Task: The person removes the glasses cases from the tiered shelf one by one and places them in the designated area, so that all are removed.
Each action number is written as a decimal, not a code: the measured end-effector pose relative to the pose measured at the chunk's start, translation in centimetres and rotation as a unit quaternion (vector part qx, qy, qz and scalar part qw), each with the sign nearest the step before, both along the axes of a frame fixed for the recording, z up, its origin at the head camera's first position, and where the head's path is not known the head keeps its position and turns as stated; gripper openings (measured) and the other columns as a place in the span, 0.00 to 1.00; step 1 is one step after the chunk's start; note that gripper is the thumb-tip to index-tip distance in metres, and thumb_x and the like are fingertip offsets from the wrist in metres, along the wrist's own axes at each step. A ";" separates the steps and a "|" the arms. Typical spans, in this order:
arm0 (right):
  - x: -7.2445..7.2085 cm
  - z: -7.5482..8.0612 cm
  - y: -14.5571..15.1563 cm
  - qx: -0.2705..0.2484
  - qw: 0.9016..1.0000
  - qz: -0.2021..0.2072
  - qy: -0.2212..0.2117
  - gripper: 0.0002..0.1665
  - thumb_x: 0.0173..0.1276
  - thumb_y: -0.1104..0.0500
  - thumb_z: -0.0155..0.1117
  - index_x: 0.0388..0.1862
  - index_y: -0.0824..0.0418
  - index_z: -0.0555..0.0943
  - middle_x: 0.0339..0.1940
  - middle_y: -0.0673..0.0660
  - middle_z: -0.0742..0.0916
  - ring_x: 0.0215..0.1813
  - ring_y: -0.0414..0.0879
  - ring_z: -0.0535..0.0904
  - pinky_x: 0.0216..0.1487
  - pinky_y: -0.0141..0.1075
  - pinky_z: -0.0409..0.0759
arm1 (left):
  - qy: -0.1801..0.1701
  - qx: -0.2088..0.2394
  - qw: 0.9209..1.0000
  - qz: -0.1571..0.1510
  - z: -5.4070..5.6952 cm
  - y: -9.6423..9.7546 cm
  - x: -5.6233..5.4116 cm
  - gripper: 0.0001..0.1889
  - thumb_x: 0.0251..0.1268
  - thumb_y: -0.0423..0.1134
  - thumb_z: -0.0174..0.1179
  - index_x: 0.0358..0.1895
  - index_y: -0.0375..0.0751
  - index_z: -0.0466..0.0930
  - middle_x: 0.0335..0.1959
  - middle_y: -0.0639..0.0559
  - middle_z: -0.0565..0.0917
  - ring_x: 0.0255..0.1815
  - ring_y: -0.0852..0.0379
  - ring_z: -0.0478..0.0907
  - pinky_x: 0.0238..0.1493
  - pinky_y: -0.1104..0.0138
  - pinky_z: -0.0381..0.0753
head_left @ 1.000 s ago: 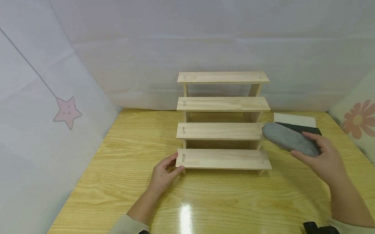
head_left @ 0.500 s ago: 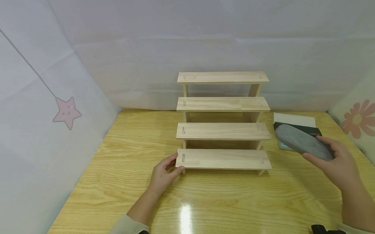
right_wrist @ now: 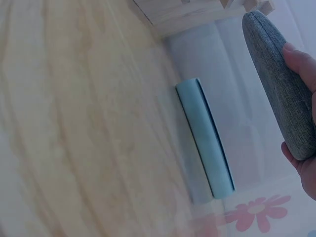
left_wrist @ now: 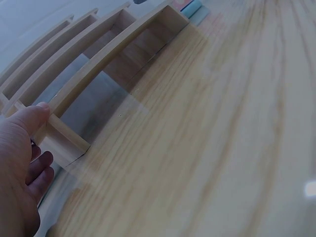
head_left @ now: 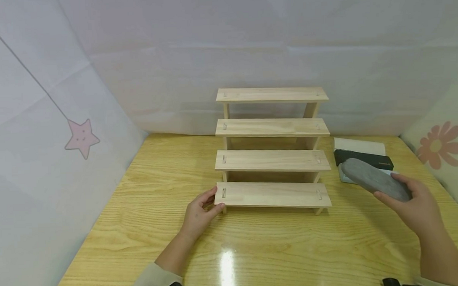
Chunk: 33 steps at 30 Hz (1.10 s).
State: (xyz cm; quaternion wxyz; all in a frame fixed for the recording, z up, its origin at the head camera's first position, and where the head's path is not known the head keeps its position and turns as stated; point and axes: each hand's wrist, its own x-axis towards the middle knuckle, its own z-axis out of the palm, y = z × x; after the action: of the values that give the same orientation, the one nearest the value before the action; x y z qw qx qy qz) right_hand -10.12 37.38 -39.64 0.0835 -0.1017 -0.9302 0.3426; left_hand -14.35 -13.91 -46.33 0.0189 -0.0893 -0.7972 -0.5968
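Observation:
A four-step style wooden display rack (head_left: 272,195) of pale boards stands mid-table. At its lowest board's left end, my left hand (head_left: 199,214) pinches the corner, thumb on the front edge; in the left wrist view the thumb lies on the board (left_wrist: 94,71) and the other fingers curl beside the end support. To the right of the rack, my right hand (head_left: 418,203) grips a grey fabric glasses case (head_left: 376,179) by its near end. The right wrist view shows the case (right_wrist: 276,79) raised above the table, thumb on one side, fingers around the other.
Behind the held case lie a light blue case (right_wrist: 205,140), a black case (head_left: 362,158) and a white case (head_left: 359,146), side by side at the table's back right. A white cloth backdrop (head_left: 271,44) closes off the back and sides.
My right hand has carried the grey glasses case rightward and slightly toward me, away from the rack, uncovering more of the black and light blue cases. My left hand has stayed put.

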 end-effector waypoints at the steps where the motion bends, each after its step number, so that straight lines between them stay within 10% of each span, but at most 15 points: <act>1: 0.0 -0.1 0.1 -0.001 1.000 -0.001 -0.002 0.50 0.67 0.43 0.66 0.77 0.66 0.56 0.74 0.78 0.61 0.67 0.78 0.61 0.59 0.72 0.64 | 0.001 0.000 1.000 0.000 0.0 0.0 0.0 0.31 0.58 0.38 0.70 0.65 0.35 0.73 0.66 0.41 0.76 0.62 0.44 0.77 0.63 0.59 0.80; 33: 0.0 -4.1 1.7 0.027 0.999 0.020 -0.016 0.50 0.64 0.42 0.68 0.74 0.70 0.60 0.68 0.83 0.65 0.65 0.81 0.60 0.59 0.74 0.62 | 0.000 -0.006 1.000 0.003 0.0 0.0 0.0 0.31 0.58 0.40 0.71 0.65 0.36 0.74 0.65 0.42 0.76 0.62 0.45 0.78 0.63 0.58 0.80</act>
State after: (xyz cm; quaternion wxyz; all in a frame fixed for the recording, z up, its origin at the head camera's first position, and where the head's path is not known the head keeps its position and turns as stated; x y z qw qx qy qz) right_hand -10.12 39.03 -43.77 0.0646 -0.0864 -0.9420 0.3177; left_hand -14.38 -13.91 -46.29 0.0202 -0.0877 -0.8011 -0.5917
